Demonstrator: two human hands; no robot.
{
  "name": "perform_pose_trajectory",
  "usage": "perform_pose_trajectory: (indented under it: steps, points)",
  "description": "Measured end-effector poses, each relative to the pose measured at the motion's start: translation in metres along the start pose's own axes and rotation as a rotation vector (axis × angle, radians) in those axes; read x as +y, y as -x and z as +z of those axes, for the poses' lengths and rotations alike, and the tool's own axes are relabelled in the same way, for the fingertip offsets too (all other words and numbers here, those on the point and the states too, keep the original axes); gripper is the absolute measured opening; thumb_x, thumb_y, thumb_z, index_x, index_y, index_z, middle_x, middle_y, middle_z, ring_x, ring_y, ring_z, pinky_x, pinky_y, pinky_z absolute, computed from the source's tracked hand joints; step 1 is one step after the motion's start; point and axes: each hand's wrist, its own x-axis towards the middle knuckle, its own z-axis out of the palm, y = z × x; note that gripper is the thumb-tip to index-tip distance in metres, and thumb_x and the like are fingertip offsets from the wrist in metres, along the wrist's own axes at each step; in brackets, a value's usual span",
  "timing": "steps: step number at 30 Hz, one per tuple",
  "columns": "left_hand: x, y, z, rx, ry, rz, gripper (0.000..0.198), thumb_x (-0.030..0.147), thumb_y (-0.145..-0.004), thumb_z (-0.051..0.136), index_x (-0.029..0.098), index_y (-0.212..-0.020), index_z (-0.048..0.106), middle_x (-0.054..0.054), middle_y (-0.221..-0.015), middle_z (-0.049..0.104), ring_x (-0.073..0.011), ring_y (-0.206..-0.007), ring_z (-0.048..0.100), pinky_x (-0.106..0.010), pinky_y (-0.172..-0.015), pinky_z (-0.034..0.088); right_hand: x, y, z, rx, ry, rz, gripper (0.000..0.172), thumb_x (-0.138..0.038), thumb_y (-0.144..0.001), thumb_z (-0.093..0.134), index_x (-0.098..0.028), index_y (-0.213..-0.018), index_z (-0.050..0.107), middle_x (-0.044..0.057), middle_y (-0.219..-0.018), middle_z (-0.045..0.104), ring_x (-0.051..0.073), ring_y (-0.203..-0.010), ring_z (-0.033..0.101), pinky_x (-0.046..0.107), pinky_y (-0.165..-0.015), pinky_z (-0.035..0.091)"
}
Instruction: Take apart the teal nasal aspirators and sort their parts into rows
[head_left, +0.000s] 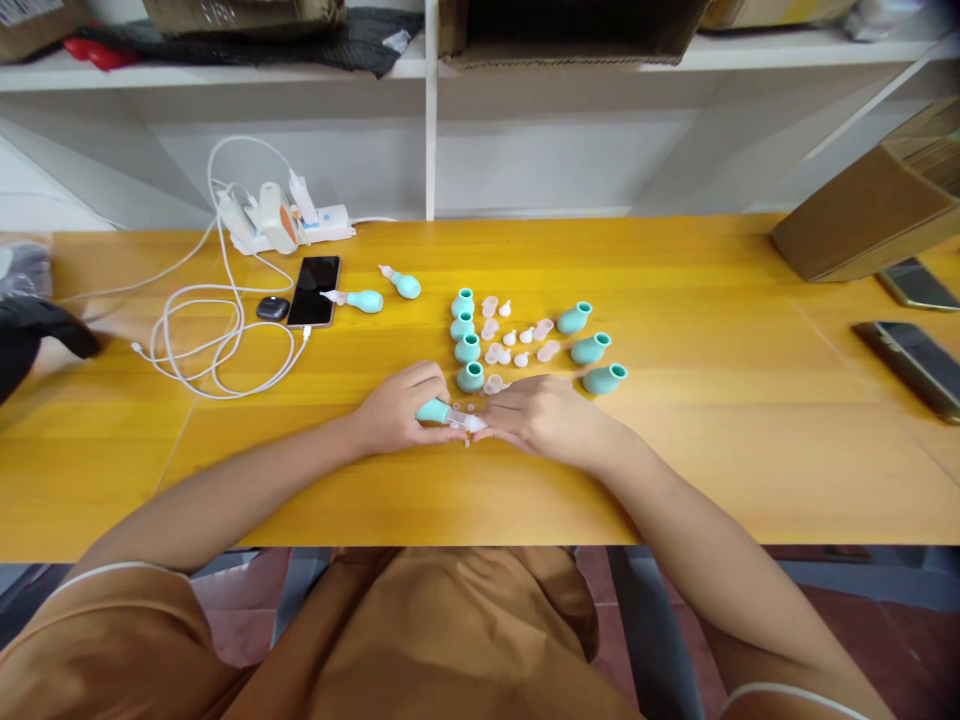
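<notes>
My left hand (397, 408) is closed round a teal rubber bulb (433, 410) low over the yellow table (675, 450). My right hand (544, 415) pinches the clear tip (466, 422) that sticks out of that bulb. Just beyond my hands lies a column of several teal bulbs (466, 340), a scatter of small clear pink tips (517, 335), and three more teal bulbs (591, 348) on their sides. Two bulbs with tips fitted (365, 299) lie further left.
A black phone (315, 290), a small black case (272, 308), coiled white cables (217, 340) and a power strip (285, 220) sit at the back left. Two phones (911, 360) and a cardboard box (870, 215) are at the right. White shelving stands behind.
</notes>
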Motion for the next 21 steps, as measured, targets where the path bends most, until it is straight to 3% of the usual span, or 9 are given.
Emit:
perform_pose_trajectory:
  steps: [4, 9, 21]
  points:
    - [-0.0001, 0.0000, -0.0004, -0.039, 0.021, 0.022, 0.038, 0.058, -0.101, 0.073, 0.021, -0.101, 0.065, -0.005, -0.099, 0.064, -0.0205, -0.086, 0.062, -0.033, -0.079, 0.053, 0.0002, 0.0006, -0.0012, 0.016, -0.011, 0.007, 0.041, -0.034, -0.121, 0.047, -0.019, -0.101, 0.079, 0.004, -0.086, 0.078, 0.017, -0.073, 0.066, 0.033, -0.070, 0.040]
    - [0.0023, -0.0008, -0.0013, -0.046, 0.029, 0.035, 0.023, 0.043, -0.098, 0.073, 0.022, -0.101, 0.064, -0.006, -0.099, 0.065, -0.0219, -0.087, 0.062, -0.035, -0.079, 0.054, 0.0006, 0.0016, -0.0032, 0.028, -0.037, 0.010, 0.042, -0.034, -0.122, 0.046, -0.019, -0.101, 0.079, 0.004, -0.087, 0.078, 0.017, -0.074, 0.066, 0.033, -0.071, 0.040]
    - [0.0015, -0.0021, -0.0028, -0.051, 0.074, 0.097, 0.016, 0.034, -0.098, 0.071, 0.022, -0.105, 0.063, -0.006, -0.101, 0.064, -0.0213, -0.089, 0.062, -0.035, -0.080, 0.055, 0.0004, 0.0027, -0.0083, 0.028, -0.057, 0.060, 0.044, -0.040, -0.121, 0.048, -0.019, -0.098, 0.079, 0.003, -0.080, 0.075, 0.018, -0.069, 0.064, 0.034, -0.068, 0.038]
